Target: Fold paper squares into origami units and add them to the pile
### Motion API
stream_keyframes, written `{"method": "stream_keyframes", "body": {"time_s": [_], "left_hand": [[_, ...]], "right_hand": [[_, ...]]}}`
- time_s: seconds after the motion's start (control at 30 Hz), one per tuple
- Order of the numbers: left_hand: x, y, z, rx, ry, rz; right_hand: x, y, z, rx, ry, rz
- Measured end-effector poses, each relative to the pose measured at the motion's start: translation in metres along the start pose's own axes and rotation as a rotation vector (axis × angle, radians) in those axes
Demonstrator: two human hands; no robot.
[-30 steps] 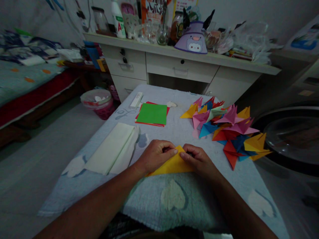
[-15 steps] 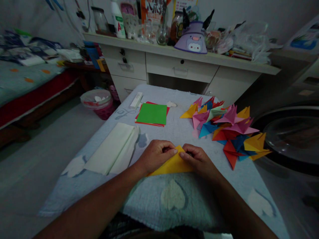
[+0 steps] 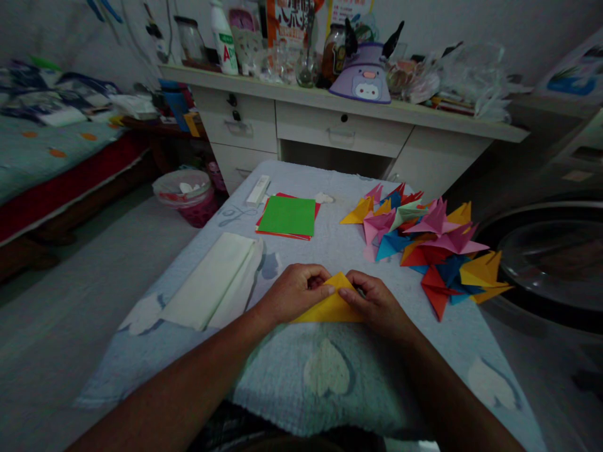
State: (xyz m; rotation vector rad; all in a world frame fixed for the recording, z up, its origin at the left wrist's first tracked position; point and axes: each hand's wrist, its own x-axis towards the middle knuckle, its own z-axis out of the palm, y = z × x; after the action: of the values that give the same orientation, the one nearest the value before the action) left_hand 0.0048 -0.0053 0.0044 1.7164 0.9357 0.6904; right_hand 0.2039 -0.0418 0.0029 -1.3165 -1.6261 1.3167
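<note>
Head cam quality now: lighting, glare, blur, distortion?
Head view: dim overall, with shade on the tablecloth near the right forearm; head view: only soft reflections on the washing machine door; head view: no obvious motion blur on the left hand, right hand or yellow paper; head view: wide-angle stretching toward the edges.

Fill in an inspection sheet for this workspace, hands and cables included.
Surface: cloth with pale heart patterns.
Work items: yellow paper, folded; stack, green sheet on top; folded shapes heaped at right.
Clutter: white box beside the stack; pale folded sheet at left.
Hands: left hand and right hand both hold the yellow paper.
Cables: thin cords on the wall, upper left.
Surroundings: bed, bin, drawers.
</note>
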Motion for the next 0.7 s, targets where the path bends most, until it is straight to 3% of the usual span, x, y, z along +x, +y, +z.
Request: {"method": "stream_keyframes", "body": {"time_s": [0.23, 0.53, 0.7], "left_hand": [[0.001, -0.002, -0.004, 0.061, -0.023, -0.003], [0.008, -0.012, -0.020, -0.004, 0.106, -0.088], [0.012, -0.017, -0.026, 0.012, 0.111, -0.139]], "right_hand": [[0.001, 0.001, -0.002, -0.030, 0.033, 0.019], [0.004, 0.006, -0.017, -0.150, 0.017, 0.071], [0.005, 0.011, -0.018, -0.225, 0.066, 0.034]]}}
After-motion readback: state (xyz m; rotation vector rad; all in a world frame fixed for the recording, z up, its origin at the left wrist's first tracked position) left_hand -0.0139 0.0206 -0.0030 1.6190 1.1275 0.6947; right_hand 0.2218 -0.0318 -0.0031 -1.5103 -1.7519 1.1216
